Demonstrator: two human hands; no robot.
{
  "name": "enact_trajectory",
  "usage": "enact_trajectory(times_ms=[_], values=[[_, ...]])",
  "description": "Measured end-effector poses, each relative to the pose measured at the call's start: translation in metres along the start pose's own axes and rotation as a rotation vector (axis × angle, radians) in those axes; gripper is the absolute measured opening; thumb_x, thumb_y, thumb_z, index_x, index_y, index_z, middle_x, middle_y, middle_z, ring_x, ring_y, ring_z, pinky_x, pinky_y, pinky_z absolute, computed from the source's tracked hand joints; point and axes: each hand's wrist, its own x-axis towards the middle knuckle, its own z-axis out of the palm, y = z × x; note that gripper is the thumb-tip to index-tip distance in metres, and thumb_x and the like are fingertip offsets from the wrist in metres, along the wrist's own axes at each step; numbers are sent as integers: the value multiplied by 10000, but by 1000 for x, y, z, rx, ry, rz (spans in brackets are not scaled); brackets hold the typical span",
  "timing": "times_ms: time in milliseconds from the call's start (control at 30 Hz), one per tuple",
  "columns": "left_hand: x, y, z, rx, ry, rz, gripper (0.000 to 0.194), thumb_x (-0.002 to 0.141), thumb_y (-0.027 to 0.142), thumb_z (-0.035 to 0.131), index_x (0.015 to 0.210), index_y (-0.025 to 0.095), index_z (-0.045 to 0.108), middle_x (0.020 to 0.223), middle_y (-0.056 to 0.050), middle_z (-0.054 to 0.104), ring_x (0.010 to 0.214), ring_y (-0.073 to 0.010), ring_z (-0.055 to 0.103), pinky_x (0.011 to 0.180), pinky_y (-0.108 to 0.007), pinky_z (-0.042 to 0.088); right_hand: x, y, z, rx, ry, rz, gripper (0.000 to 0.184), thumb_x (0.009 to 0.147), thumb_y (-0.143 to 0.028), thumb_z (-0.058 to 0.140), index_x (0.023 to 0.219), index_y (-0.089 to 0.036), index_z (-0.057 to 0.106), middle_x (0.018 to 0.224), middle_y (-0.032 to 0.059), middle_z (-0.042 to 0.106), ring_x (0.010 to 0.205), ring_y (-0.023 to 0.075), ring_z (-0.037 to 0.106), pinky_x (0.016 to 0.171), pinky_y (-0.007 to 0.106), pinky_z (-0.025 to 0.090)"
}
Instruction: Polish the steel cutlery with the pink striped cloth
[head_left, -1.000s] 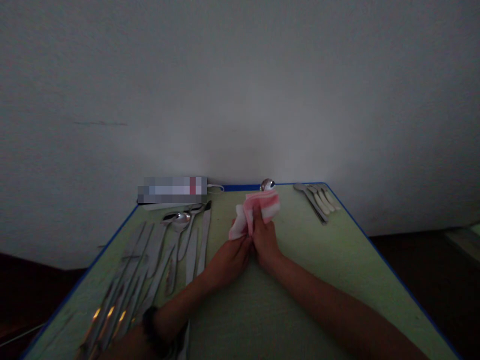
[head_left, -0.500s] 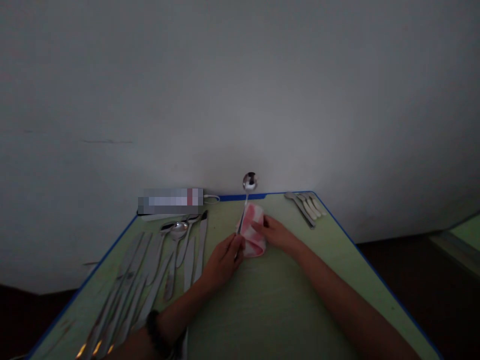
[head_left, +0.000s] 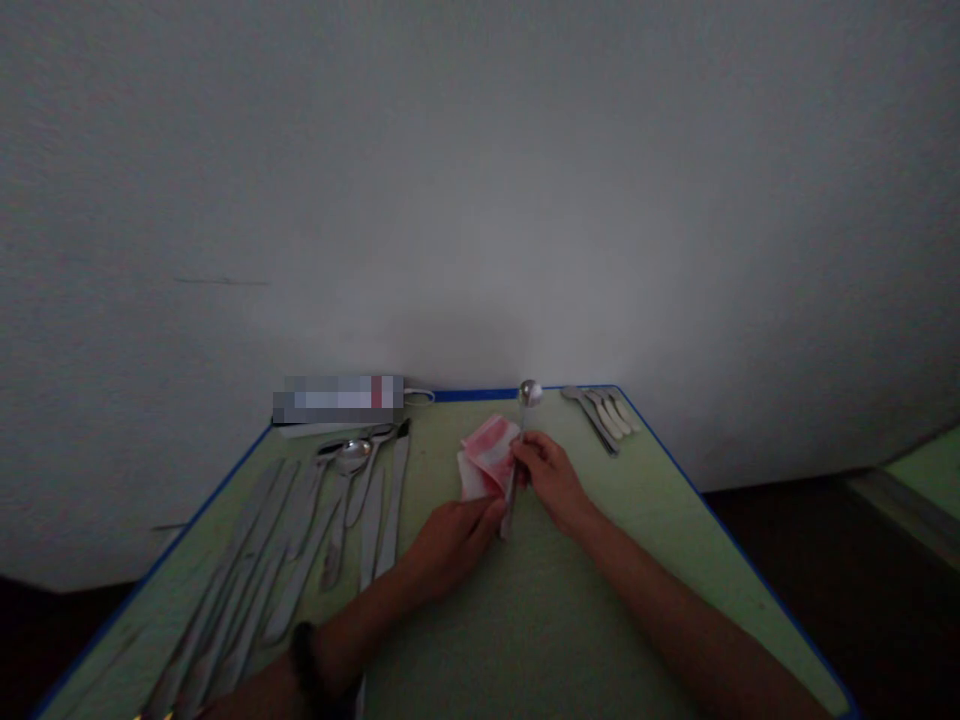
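Observation:
A metal spoon stands tilted over the table, bowl up, its handle running down between my hands. My right hand is closed, pinching the spoon's handle between thumb and fingers. Bunched just left of the handle is a pink and white cloth. My left hand, wearing a dark bracelet at the wrist, is closed on the cloth's lower edge, close to the handle's end. Some of its fingers are hidden behind the cloth.
Several knives and spoons lie spread over the left side of the green table. A small group of cutlery lies at the back right. At the back left is a blurred-out box with a white cable, near the wall.
The spoon has moved right and lower, and my right hand now holds its handle instead of the cloth. My left hand has gone from the handle to the cloth, which sits further left.

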Motion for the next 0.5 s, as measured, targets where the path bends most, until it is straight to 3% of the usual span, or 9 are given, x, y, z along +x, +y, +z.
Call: enact_trajectory(times_ms=[100,200,267,367,500], values=[[-1,2,0,30,-5,38,407,931,377,249,768,182,567,734,-13,630,688,-150,572,640,-216,389,20,-8,-39,-284,176,-176,285,806,-389,459,957,-182,583,591,-43,520,534,107,468,530,217,356],[0,1,1,73,-7,48,371,926,373,274,821,184,576,762,-24,639,685,-154,574,630,-221,383,40,-17,-85,-763,169,-188,333,823,-374,438,1024,-178,617,630,-3,576,569,131,504,589,249,377],[1,0,2,107,-11,52,360,923,367,283,819,183,575,757,-29,639,678,-158,574,624,-228,379,49,-21,-109,-1065,118,-129,345,844,-353,413,1075,-208,623,774,44,642,665,158,550,654,274,397],[1,-2,5,158,-5,59,352,923,356,287,810,182,571,759,-38,641,684,-165,580,626,-238,377,54,-19,-126,-1381,67,-15,380,879,-300,343,1182,-248,566,962,86,642,830,191,581,744,299,407],[0,-4,7,193,15,70,334,922,354,295,864,187,578,825,-54,656,737,-178,595,664,-252,387,55,-8,-127,-1573,66,25,409,892,-246,301,1248,-193,494,1088,140,575,967,216,558,817,316,398]])
